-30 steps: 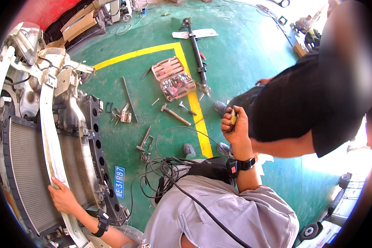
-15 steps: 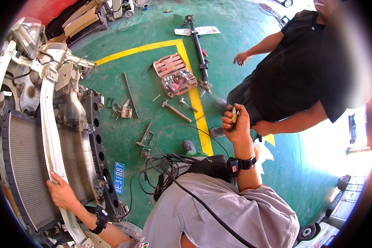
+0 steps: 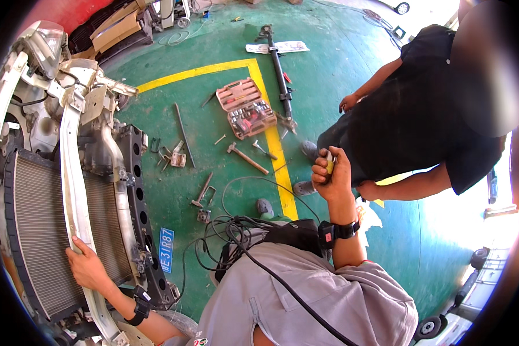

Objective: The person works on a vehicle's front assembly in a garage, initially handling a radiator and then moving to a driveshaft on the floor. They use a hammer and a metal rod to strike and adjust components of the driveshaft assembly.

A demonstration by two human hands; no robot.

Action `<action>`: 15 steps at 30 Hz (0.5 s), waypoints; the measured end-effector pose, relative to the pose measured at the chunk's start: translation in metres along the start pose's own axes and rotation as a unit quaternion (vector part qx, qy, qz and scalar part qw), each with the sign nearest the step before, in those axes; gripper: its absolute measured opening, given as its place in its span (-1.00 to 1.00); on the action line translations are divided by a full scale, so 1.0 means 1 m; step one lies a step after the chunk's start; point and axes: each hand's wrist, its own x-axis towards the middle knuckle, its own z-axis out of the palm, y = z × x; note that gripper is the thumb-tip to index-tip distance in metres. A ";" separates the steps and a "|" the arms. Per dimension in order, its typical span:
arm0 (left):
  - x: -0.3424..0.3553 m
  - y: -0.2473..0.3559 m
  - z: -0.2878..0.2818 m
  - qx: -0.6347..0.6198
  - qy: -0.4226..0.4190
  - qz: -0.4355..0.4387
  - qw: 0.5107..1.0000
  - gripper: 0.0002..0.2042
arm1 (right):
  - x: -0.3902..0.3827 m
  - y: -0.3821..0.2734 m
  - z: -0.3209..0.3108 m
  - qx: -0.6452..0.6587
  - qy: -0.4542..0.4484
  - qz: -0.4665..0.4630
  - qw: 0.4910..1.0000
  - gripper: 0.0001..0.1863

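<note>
At the lower left, my left hand (image 3: 88,266) is closed round the lower part of a white metal bumper beam (image 3: 74,167) at the front of a stripped car. Behind the beam is a finned radiator (image 3: 34,213). Raised in front of my body, my right hand (image 3: 333,176) is closed round a small yellow-and-grey object (image 3: 330,163). Only its upper end shows between thumb and fingers, so its kind is unclear. A black cable (image 3: 282,285) runs in loops over my grey clothing.
Another person in black clothing (image 3: 409,115) stands close on my right. On the green floor lie an open socket set case (image 3: 254,120), a hammer (image 3: 249,158), a long rod (image 3: 184,135), a black strut-like bar (image 3: 279,75), metal brackets (image 3: 177,160) and a blue plate (image 3: 166,239).
The other person has shifted to the right and drawn one hand back toward the body. My view has moved slightly; both my hands keep their holds.
</note>
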 end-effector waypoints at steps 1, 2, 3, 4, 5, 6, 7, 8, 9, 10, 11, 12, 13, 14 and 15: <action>0.000 0.000 0.000 0.000 0.000 0.001 1.000 -0.40 | 0.000 0.000 -0.001 -0.001 -0.003 0.000 1.000 -0.78; 0.000 0.001 0.001 0.000 0.001 0.001 1.000 -0.40 | 0.000 -0.001 -0.003 -0.003 -0.005 -0.001 1.000 -0.77; 0.000 0.001 0.000 0.000 0.001 0.001 1.000 -0.40 | 0.001 -0.001 -0.004 -0.004 -0.009 -0.001 1.000 -0.77; 0.000 0.002 -0.001 0.001 0.000 0.000 1.000 -0.41 | 0.000 -0.001 -0.003 -0.006 -0.006 -0.001 1.000 -0.77; -0.001 0.003 -0.003 0.002 0.000 -0.001 1.000 -0.41 | 0.000 -0.001 -0.001 -0.007 -0.003 -0.001 1.000 -0.77; -0.001 0.004 -0.004 0.003 -0.001 -0.002 1.000 -0.41 | -0.001 -0.001 0.000 -0.010 0.000 -0.001 1.000 -0.77; 0.000 0.003 -0.003 0.001 0.002 0.000 1.000 -0.41 | -0.002 -0.001 0.000 -0.007 -0.001 0.000 1.000 -0.77; 0.000 0.002 -0.001 0.000 0.005 0.002 1.000 -0.42 | -0.002 -0.002 -0.001 -0.004 -0.003 0.000 1.000 -0.77; 0.000 0.000 0.000 0.000 0.008 0.003 1.000 -0.42 | -0.002 -0.001 -0.001 -0.001 -0.005 0.003 1.000 -0.77; -0.001 -0.001 -0.001 -0.005 0.007 0.004 1.000 -0.42 | -0.002 0.000 0.000 -0.001 -0.005 0.004 1.000 -0.77; -0.001 0.001 -0.003 -0.009 0.006 0.005 1.000 -0.43 | -0.003 0.000 0.001 -0.001 -0.006 0.005 1.000 -0.77; -0.002 0.001 -0.006 -0.011 0.003 0.007 1.000 -0.43 | -0.003 0.001 0.001 -0.002 -0.005 0.009 1.000 -0.77; -0.003 0.002 -0.007 -0.012 0.010 0.008 1.000 -0.43 | -0.004 0.000 0.001 -0.003 -0.004 0.007 1.000 -0.78; -0.003 0.005 -0.006 -0.012 0.016 0.009 1.000 -0.44 | -0.004 -0.001 0.001 -0.004 -0.003 0.005 1.000 -0.78; -0.002 0.007 -0.006 -0.014 0.024 0.011 1.000 -0.44 | -0.004 -0.002 0.001 -0.004 -0.003 0.003 1.000 -0.79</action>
